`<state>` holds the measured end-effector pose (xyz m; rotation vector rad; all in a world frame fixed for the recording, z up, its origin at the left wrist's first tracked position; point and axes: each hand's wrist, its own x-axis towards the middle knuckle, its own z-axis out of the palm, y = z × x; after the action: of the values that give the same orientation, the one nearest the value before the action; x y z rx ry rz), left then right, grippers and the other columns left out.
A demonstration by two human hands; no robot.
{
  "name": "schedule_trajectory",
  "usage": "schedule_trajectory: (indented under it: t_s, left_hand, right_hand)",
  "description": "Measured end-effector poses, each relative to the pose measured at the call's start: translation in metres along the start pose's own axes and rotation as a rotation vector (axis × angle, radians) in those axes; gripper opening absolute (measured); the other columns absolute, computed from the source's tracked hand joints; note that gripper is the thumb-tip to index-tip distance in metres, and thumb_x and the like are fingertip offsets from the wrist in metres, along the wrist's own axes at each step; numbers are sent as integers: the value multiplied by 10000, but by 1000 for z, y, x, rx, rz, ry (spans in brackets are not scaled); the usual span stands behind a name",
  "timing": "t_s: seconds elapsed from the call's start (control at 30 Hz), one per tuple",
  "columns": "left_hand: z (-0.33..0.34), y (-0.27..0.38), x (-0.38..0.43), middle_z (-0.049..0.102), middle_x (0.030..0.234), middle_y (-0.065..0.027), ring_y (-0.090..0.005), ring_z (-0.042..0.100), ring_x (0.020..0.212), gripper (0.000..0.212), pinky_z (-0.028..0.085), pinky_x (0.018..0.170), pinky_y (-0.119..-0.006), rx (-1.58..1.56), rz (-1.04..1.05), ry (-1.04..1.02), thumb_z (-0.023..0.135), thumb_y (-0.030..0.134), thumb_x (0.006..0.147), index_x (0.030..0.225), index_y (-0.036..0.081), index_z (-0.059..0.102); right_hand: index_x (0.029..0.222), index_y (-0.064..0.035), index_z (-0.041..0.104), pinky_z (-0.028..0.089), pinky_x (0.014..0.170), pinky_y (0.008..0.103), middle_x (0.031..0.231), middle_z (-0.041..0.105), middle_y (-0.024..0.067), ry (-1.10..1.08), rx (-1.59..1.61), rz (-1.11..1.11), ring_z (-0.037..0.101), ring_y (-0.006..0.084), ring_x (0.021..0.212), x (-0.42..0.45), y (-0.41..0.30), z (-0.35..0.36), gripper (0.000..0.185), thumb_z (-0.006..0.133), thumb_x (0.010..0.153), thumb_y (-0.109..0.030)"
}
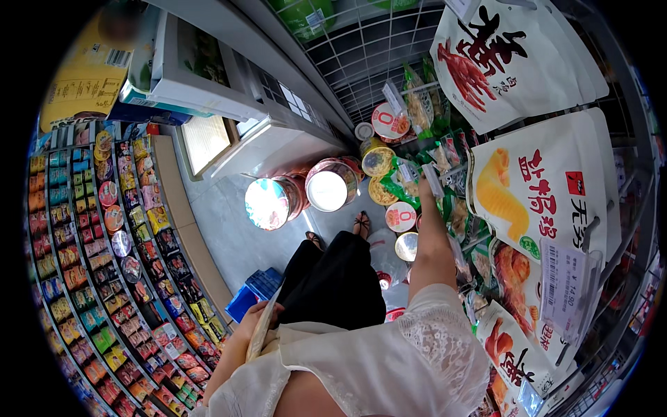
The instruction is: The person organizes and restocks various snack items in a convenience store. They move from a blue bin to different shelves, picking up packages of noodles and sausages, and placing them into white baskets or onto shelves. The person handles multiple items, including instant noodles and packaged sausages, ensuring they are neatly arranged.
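My right arm reaches down and forward to the rack of hanging snack packs. My right hand [424, 183] is small and partly hidden; it is at a clear price-tag holder [433, 180] beside a green-edged pack [406, 172], and whether it grips either one cannot be made out. At my waist, my left hand [255, 316] is closed on a pale, flat, thin thing [264, 329], seen almost edge-on; what it is stays unclear. Large white snack pouches [542, 182] with food pictures hang from hooks close on the right.
Stacked round tubs [327, 192] stand on the grey floor before my feet. Instant-noodle cups [400, 217] are piled below the wire grid rack [365, 47]. A blue crate [250, 297] sits at left, near tiered shelves of small snacks [109, 260]. A white cabinet [281, 135] stands ahead.
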<state>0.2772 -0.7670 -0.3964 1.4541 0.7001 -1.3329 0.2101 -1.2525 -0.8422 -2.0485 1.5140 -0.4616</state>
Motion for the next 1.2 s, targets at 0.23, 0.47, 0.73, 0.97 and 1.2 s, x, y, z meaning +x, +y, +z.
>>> schedule_trajectory:
  t_s: [0.23, 0.47, 0.73, 0.97, 1.2]
  left_hand:
    - [8, 6, -3, 506, 656, 12, -63, 458, 539, 160, 348, 472, -185, -9, -68, 39, 489, 90, 909, 970, -18, 590]
    - [12, 7, -10, 513, 660, 7, -62, 465, 536, 164, 358, 469, -188, -41, -64, 39, 474, 85, 919, 972, -15, 592]
    - [-3, -4, -4, 524, 672, 6, -63, 471, 553, 179, 365, 488, -184, 21, -30, 38, 474, 93, 919, 988, -17, 598]
    - [1, -1, 0, 532, 675, -1, -65, 469, 548, 179, 360, 487, -186, 36, -35, 10, 482, 113, 918, 958, 1, 615]
    - [0, -1, 8, 544, 700, -2, -76, 479, 594, 188, 377, 534, -207, 170, -16, 20, 482, 141, 930, 975, 15, 615]
  right_hand:
    - [760, -57, 637, 444, 499, 436, 669, 617, 157, -24, 2, 6, 593, 329, 592, 1, -5, -1, 216, 613, 828, -261]
    - [778, -51, 638, 453, 532, 445, 692, 619, 166, -82, -20, 62, 594, 342, 615, 7, -10, -3, 195, 612, 817, -240]
    - [797, -43, 639, 463, 569, 456, 718, 621, 176, -127, -51, 103, 595, 357, 643, 13, -17, -8, 174, 612, 805, -215]
    - [815, -37, 639, 471, 602, 466, 741, 623, 185, -153, -140, 162, 595, 370, 666, 13, -33, -20, 161, 612, 795, -194]
    - [993, -5, 577, 430, 820, 481, 973, 577, 220, 273, -318, -103, 562, 379, 889, -55, -64, -53, 290, 616, 716, -82]
